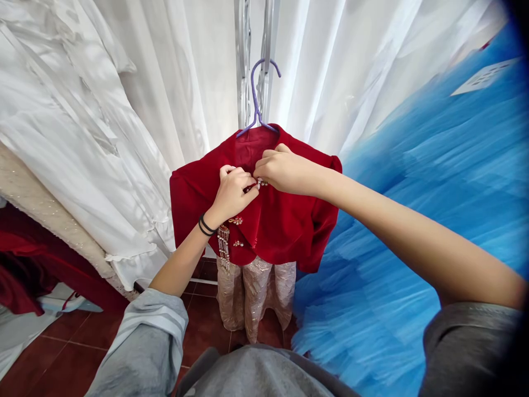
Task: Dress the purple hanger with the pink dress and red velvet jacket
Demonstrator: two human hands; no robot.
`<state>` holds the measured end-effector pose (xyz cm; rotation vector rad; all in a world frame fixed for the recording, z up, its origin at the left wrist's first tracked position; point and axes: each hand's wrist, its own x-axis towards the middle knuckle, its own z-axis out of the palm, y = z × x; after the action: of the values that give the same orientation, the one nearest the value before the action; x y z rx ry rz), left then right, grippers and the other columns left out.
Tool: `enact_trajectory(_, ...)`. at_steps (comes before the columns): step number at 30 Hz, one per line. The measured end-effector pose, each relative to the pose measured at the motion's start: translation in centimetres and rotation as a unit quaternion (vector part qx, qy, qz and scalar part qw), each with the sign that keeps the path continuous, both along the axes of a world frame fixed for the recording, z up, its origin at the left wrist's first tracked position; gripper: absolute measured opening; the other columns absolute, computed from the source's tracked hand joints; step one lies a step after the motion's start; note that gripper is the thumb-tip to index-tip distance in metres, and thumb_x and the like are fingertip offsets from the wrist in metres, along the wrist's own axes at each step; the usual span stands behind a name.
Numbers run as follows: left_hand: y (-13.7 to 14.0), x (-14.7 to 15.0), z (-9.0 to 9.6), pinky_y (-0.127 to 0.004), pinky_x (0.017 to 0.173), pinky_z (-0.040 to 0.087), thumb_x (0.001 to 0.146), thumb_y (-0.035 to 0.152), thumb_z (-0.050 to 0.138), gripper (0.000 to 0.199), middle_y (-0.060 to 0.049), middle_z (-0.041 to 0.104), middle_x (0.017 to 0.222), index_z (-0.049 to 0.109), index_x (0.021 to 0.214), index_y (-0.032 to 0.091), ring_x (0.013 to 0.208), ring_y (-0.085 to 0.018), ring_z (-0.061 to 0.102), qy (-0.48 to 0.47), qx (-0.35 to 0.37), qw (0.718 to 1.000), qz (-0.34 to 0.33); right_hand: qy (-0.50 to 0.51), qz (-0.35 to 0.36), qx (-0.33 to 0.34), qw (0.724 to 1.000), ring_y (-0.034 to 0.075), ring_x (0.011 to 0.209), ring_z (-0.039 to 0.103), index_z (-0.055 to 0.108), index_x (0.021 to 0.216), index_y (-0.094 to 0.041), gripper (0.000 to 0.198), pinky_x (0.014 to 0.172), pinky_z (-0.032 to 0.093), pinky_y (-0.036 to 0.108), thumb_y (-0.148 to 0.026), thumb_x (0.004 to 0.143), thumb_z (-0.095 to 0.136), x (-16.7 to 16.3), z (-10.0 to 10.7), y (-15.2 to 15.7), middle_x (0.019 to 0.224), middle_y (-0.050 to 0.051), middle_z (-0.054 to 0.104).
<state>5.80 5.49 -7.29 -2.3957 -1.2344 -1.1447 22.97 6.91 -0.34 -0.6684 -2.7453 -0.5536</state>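
Jacket (pixel 285 220): red, short, mid-view, hanging upright, front facing the wearer. Clock centred on it, 12 at top.

Nearest: grey shirt (pixel 268 369) at 6, its sleeves at 7 and 4. Left arm comes in from 7 with two black bands (pixel 202 226) at the wrist; right arm from 4.

Left hand (pixel 235 190): thumb and fingers narrow, holding the beaded clasp (pixel 261 183) at the jacket's front, just below the neck opening. Right hand (pixel 276 169): fingertips pinched on the same clasp, from its 2 o'clock side. Hands nearly touching; exact finger contact partly hidden.

Jacket's lower front, toward 7: two small beaded clasps, upper (pixel 236 220) and lower (pixel 238 243), plus a beaded tassel (pixel 223 242) beside them, near left wrist.

Purple hanger (pixel 254 94) inside the collar, hook pointing to 12 at a metal stand (pixel 268 33).

Around: pale shiny cloth (pixel 252 292) below at 6, above red-brown floor tiles (pixel 206 325). Blue tulle (pixel 392 275) from 2 to 5, white tag (pixel 483 77) on it at 2. White ruffled cloth (pixel 103 138) at 10, dark red cloth (pixel 49 248) at 8.

Farthest: white drapes (pixel 322 55) at 1.
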Motion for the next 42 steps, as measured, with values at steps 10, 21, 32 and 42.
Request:
enact_trajectory(10,-0.5,1.1,-0.2,-0.046,0.097,0.031,0.082,0.025,0.053,0.022,0.001,0.070,0.074,0.061,0.062,0.022,0.079,-0.018,0.057,-0.089,-0.018,0.996,0.017,0.013,-0.017,-0.093,0.995,0.022,0.087,0.052,0.067,0.082,-0.016,0.022,0.072,0.035,0.034,-0.003,0.084,0.050,0.0,0.5,1.2,0.082,0.009,0.068)
enact_trajectory(21,-0.2,0.8,-0.1,-0.045,0.095,0.031,0.083,0.027,0.052,0.024,0.001,0.068,0.069,0.058,0.061,0.021,0.075,-0.017,0.058,-0.097,-0.035,0.995,-0.001,0.006,0.058,-0.098,0.993,0.017,0.077,0.055,0.069,0.073,-0.020,0.025,0.078,0.042,0.034,-0.005,0.083,0.052,0.4,1.4,0.4,0.076,0.002,0.068)
enact_trajectory(32,0.2,1.2,-0.7,-0.042,0.105,0.027,0.077,0.020,0.059,0.015,0.003,0.074,0.078,0.068,0.065,0.023,0.084,-0.017,0.061,-0.157,-0.060,0.986,-0.003,-0.053,-0.103,-0.133,0.984,0.020,0.085,0.054,0.059,0.089,-0.010,0.014,0.069,0.037,0.028,-0.003,0.086,0.048,-0.9,1.8,-0.7,0.090,0.013,0.064)
enact_trajectory(42,-0.1,1.1,-0.1,-0.041,0.104,0.030,0.077,0.021,0.062,0.014,0.004,0.073,0.076,0.068,0.065,0.023,0.082,-0.016,0.062,-0.178,-0.055,0.982,-0.020,0.007,-0.168,-0.235,0.957,0.014,0.073,0.056,0.061,0.090,-0.011,0.016,0.063,0.037,0.024,-0.002,0.082,0.050,-2.1,2.4,-0.7,0.089,0.009,0.068)
